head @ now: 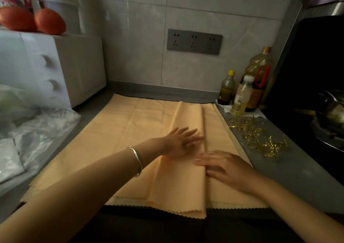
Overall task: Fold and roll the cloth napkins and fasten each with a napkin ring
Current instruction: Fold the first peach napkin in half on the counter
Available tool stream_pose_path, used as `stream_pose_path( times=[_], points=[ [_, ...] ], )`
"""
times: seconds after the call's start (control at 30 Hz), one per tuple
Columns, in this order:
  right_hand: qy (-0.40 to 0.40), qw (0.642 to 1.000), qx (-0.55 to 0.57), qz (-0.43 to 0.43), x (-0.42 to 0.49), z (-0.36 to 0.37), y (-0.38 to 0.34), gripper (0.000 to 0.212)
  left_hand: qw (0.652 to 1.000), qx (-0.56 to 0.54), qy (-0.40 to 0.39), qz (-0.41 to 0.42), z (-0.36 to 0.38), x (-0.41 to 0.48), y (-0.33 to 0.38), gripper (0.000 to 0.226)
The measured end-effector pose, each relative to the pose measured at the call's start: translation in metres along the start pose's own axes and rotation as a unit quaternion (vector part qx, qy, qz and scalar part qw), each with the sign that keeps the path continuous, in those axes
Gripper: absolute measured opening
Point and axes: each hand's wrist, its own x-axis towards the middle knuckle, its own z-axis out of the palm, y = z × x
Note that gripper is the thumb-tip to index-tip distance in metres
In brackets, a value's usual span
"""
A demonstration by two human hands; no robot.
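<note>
Both hands lay flat, fingers straight and holding nothing. The left hand [181, 142], fingers spread wide and a silver bracelet [136, 160] on its wrist, pressed on a long folded band of the peach napkin [130, 131]. The right hand [223, 166], fingers close together, rested on the same band just nearer the body, beside its crease. The napkin lay spread over the grey counter [297, 168], its scalloped near edge hanging over the front. Gold napkin rings [258, 136] were scattered on the counter to its right, near three oil bottles [242, 95] at the tiled wall. A dark socket panel [194, 41] sat above, with a white appliance [55, 65] and plastic bags [37, 131] on the left.
</note>
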Motion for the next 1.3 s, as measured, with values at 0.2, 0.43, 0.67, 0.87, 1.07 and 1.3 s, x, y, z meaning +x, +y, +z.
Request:
stream_pose_path(
  times=[0.2,0.43,0.67,0.87,1.07,1.3],
  points=[
    [0.007,0.997,0.045,-0.066,0.003,0.010,-0.004,0.045,1.000,-0.010,-0.018,0.012,0.016,0.015,-0.005,0.046],
    [0.094,0.924,0.368,0.034,0.038,-0.012,-0.007,0.020,0.937,-0.331,0.005,-0.113,-0.026,0.008,-0.011,0.049],
    [0.284,0.823,0.469,0.146,0.120,-0.057,0.032,0.022,0.895,-0.398,0.077,-0.186,-0.039,-0.008,-0.048,0.068],
    [0.263,0.857,0.348,0.273,0.178,-0.029,0.094,0.025,0.906,-0.355,0.062,-0.224,-0.029,0.009,-0.056,0.070],
    [0.145,0.815,0.352,0.436,0.185,-0.005,0.118,0.035,0.931,-0.247,0.088,-0.255,-0.026,0.025,-0.060,0.035],
    [0.082,0.869,0.286,0.396,0.157,-0.017,0.110,0.027,0.919,-0.297,0.079,-0.248,-0.030,0.012,-0.036,0.030]
  ],
)
